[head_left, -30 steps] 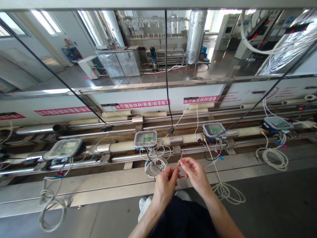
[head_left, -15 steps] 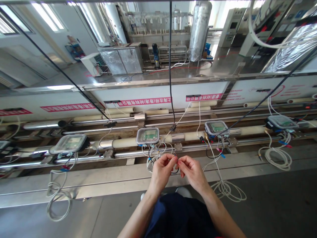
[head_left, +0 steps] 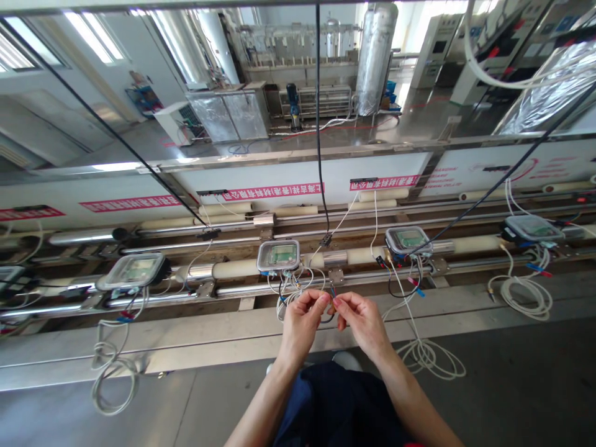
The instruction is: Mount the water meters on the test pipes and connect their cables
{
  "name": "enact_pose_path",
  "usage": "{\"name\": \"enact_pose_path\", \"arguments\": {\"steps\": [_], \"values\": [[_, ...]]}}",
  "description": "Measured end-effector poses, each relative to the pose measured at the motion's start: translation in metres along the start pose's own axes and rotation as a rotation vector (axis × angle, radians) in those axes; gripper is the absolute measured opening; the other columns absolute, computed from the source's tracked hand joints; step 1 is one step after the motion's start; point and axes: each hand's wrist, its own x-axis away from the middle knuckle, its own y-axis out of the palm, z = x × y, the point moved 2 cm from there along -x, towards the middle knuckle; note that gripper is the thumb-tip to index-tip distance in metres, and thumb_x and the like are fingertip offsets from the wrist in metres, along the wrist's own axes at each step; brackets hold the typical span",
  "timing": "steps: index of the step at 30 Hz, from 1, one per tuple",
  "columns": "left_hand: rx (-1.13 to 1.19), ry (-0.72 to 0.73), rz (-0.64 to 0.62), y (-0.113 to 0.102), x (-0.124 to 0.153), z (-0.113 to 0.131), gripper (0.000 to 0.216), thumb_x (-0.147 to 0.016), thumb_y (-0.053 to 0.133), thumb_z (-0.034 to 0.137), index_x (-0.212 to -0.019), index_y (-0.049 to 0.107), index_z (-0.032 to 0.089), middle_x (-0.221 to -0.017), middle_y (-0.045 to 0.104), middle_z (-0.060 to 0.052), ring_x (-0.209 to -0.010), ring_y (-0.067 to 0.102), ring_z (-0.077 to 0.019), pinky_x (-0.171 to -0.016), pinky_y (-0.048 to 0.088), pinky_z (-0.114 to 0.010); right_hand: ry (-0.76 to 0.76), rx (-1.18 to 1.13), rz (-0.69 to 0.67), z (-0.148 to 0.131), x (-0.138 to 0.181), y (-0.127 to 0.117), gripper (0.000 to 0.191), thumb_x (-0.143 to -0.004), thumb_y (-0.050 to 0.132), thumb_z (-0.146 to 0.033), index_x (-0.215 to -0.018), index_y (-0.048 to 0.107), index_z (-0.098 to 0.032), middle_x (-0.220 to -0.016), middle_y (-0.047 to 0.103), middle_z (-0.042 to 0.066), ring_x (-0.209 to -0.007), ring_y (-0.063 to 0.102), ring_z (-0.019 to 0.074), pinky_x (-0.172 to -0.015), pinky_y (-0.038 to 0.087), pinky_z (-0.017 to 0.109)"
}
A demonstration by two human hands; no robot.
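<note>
My left hand (head_left: 302, 326) and my right hand (head_left: 362, 323) are raised close together, fingertips nearly touching, in front of a long metal bench. Both hands pinch thin wire ends (head_left: 331, 299) with small coloured tips. The wires lead up to a clear-lidded meter (head_left: 278, 256) clamped on a cream pipe (head_left: 235, 269). A bundle of white cable (head_left: 291, 292) hangs under that meter, partly hidden by my left hand.
More clear-lidded meters sit along the pipe at the left (head_left: 133, 270), the right (head_left: 407, 239) and the far right (head_left: 533, 228), each with coiled white cable (head_left: 431, 357). Black cables (head_left: 319, 124) hang down from above. A steel ledge (head_left: 186, 341) runs before me.
The view tilted up slightly. My hands rose from lower down toward the meter and came closer together, still pinching the thin wires.
</note>
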Motion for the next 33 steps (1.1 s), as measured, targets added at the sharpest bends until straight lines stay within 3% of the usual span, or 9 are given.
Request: {"name": "enact_pose_path", "arguments": {"steps": [10,16,24,29,33], "values": [[0.006,-0.034,0.009,-0.004,0.001,0.0,0.028,-0.074,0.065,0.04,-0.081,0.062,0.013,-0.056,0.053,0.003,-0.045,0.035,-0.0056,-0.043,0.026,-0.018,-0.013,0.043,-0.115,-0.005,0.002,0.004,0.029,-0.086,0.054,-0.042,-0.082,0.066,-0.015,-0.072,0.065,0.002,-0.047,0.052,0.0072,-0.048,0.042,0.02],[-0.05,-0.041,0.051,-0.007,-0.001,-0.001,0.025,-0.071,0.068,0.038,-0.075,0.064,0.014,-0.058,0.055,0.002,-0.045,0.036,-0.0054,-0.043,0.025,-0.019,-0.018,0.116,-0.118,-0.011,0.003,0.003,0.029,-0.087,0.053,-0.04,-0.077,0.065,-0.015,-0.061,0.06,-0.001,-0.045,0.052,0.0069,-0.047,0.041,0.019],[-0.108,-0.009,0.043,-0.011,-0.004,0.0,0.023,-0.071,0.069,0.037,-0.074,0.068,0.015,-0.066,0.062,-0.001,-0.046,0.037,-0.0054,-0.044,0.026,-0.02,0.005,0.135,-0.1,-0.011,0.002,0.003,0.029,-0.086,0.054,-0.041,-0.079,0.065,-0.015,-0.066,0.063,0.001,-0.045,0.052,0.007,-0.046,0.041,0.019],[-0.108,-0.046,0.086,-0.011,-0.004,0.0,0.024,-0.069,0.069,0.037,-0.075,0.067,0.014,-0.061,0.058,0.001,-0.045,0.036,-0.005,-0.043,0.026,-0.019,0.011,0.121,-0.088,-0.009,0.002,0.004,0.03,-0.085,0.054,-0.042,-0.08,0.064,-0.014,-0.07,0.065,0.002,-0.045,0.053,0.0072,-0.046,0.043,0.02],[0.064,-0.12,0.088,-0.01,-0.006,-0.005,0.029,-0.069,0.07,0.039,-0.072,0.062,0.012,-0.056,0.05,0.003,-0.045,0.034,-0.0035,-0.042,0.025,-0.017,0.015,0.022,-0.034,-0.006,0.001,0.006,0.03,-0.083,0.057,-0.044,-0.087,0.063,-0.016,-0.072,0.066,0.003,-0.045,0.055,0.0083,-0.046,0.044,0.021]]}}
